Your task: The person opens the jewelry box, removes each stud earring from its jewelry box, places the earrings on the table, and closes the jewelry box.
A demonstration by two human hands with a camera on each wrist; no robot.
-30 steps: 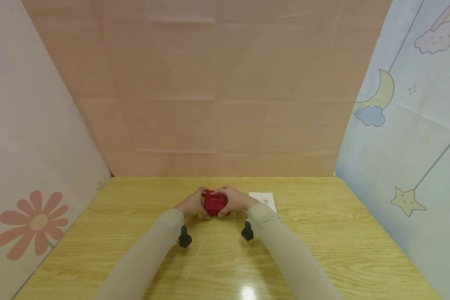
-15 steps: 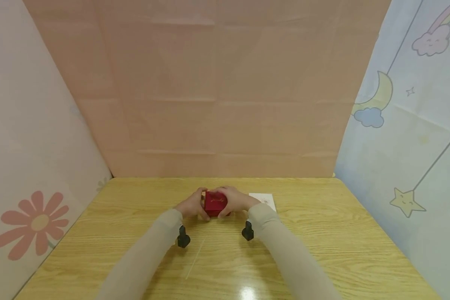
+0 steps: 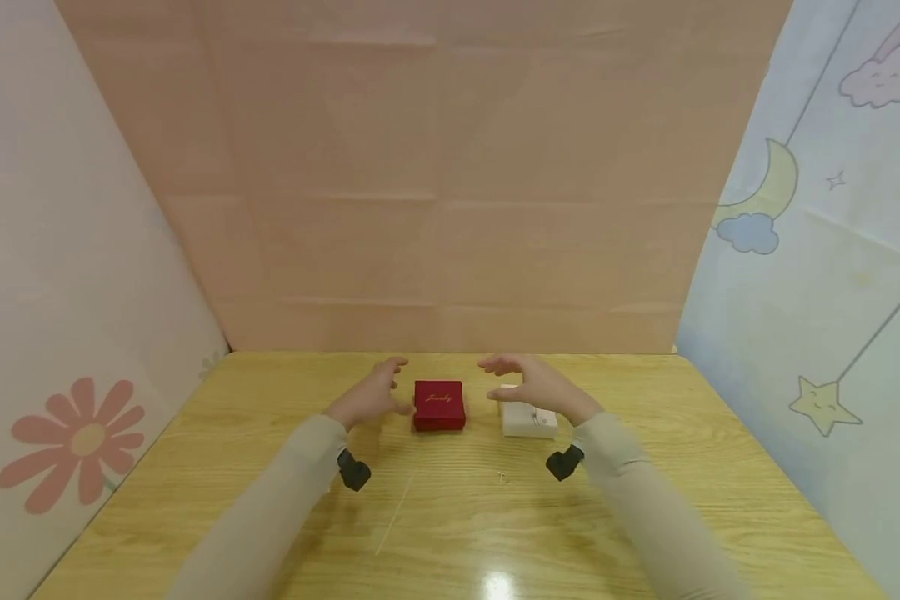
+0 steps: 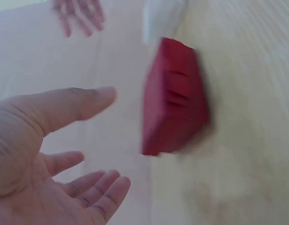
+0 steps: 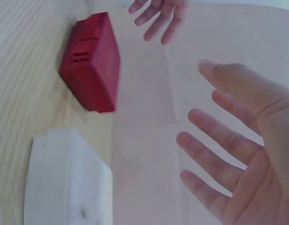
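A red jewelry box (image 3: 439, 406) with gold lettering on its lid sits closed on the table. To its left hovers my left hand (image 3: 367, 396), fingers spread and holding nothing. My right hand (image 3: 543, 387) is apart from the red box, above a white box (image 3: 527, 423) and covering part of it; it holds nothing either. The left wrist view shows the red box (image 4: 175, 98) beyond my thumb, slightly blurred. From the right wrist, both the red box (image 5: 90, 63) and the white box (image 5: 64, 180) appear beside my loosely bent fingers.
Tiny shiny pieces (image 3: 502, 477) lie on the wooden table (image 3: 450, 533) in front of the white box, too small to identify. A thin pale line (image 3: 395, 515) runs along the tabletop. A pinkish backdrop (image 3: 435, 208) rises behind.
Both hands have let go of the red box and moved apart, left hand leftward and right hand rightward. The box stays on the table, now in full view, and the tiny shiny pieces have come into sight.
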